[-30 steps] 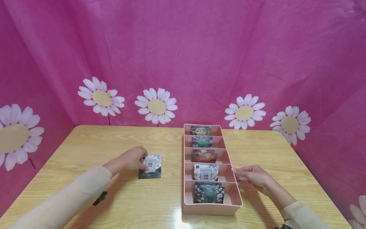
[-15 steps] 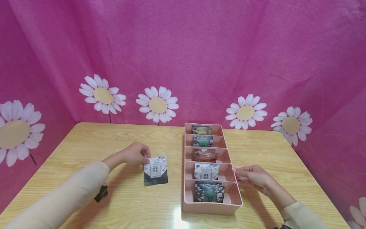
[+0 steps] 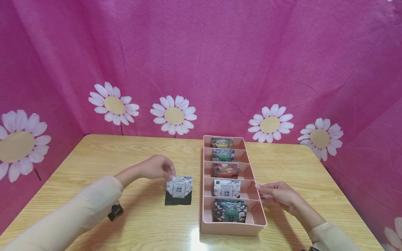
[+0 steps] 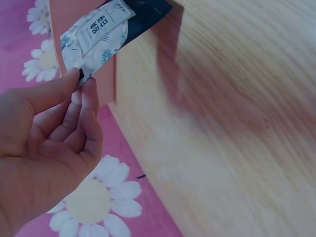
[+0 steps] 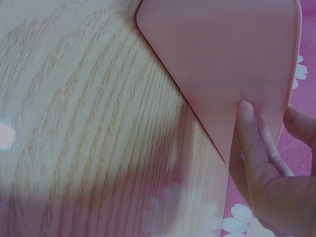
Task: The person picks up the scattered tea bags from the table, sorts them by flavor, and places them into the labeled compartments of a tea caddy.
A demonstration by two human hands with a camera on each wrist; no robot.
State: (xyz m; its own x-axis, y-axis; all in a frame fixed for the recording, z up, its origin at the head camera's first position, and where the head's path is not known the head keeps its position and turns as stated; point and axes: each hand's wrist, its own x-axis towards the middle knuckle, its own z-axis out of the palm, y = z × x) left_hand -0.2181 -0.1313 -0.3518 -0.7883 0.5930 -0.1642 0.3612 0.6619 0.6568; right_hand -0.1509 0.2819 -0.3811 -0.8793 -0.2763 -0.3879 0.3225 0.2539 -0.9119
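Note:
Between thumb and fingertips, my left hand (image 3: 158, 167) pinches the upper left corner of a tea sachet (image 3: 179, 187). This sachet has a white floral upper part, a pale label and a black lower part. In the left wrist view, the sachet (image 4: 106, 37) hangs over the table from the left fingertips. A pink divided storage box (image 3: 233, 228) stands to its right, with tea sachets in its compartments. My right hand (image 3: 279, 195) holds the box's right side. In the right wrist view, its fingers (image 5: 252, 138) lie straight along the outer wall, the thumb at the rim.
The box's compartments run in a row from front to back. A similar white sachet (image 3: 226, 188) stands in the second one from the front, and a dark green floral one (image 3: 230, 211) in the front one. A pink flowered curtain (image 3: 201, 69) rises behind the wooden table (image 3: 141, 223).
My left hand has picked the sachet up off the table and carried it right, toward the box. The right hand and the box have stayed in place.

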